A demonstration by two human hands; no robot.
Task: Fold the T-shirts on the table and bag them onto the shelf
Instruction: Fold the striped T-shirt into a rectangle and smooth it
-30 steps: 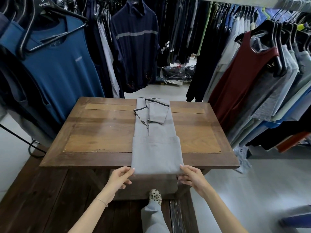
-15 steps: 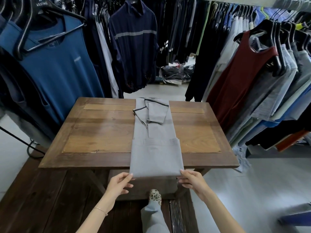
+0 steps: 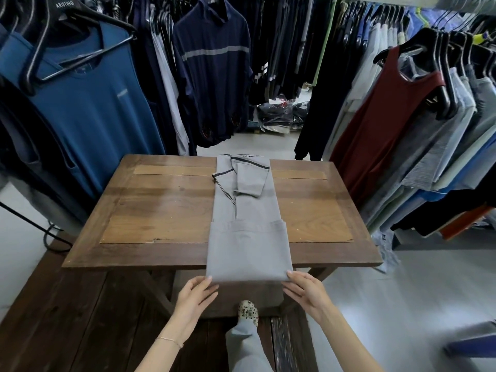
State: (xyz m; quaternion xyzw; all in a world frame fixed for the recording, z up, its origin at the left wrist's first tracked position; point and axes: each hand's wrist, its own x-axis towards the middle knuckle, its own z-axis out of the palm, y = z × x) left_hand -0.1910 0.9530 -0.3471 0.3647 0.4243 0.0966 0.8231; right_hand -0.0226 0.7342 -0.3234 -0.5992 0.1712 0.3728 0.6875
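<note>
A grey T-shirt (image 3: 248, 245) lies folded into a long narrow strip down the middle of the wooden table (image 3: 161, 210). Its sleeves are tucked in at the far end, and its lower part is doubled up over the strip. The near fold hangs a little past the table's front edge. My left hand (image 3: 197, 291) pinches the near left corner of that fold, thumb on top. My right hand (image 3: 306, 289) holds the near right corner in the same way.
Racks of hanging clothes close in on both sides: a blue shirt (image 3: 80, 108) at left, a dark red tank top (image 3: 383, 124) at right, a navy jacket (image 3: 214, 76) behind. Bagged garments (image 3: 279, 116) lie on the far floor. My foot (image 3: 248, 312) stands under the table.
The near fold of the T-shirt has slid slightly towards me over the table edge, and both hands have stayed at its corners.
</note>
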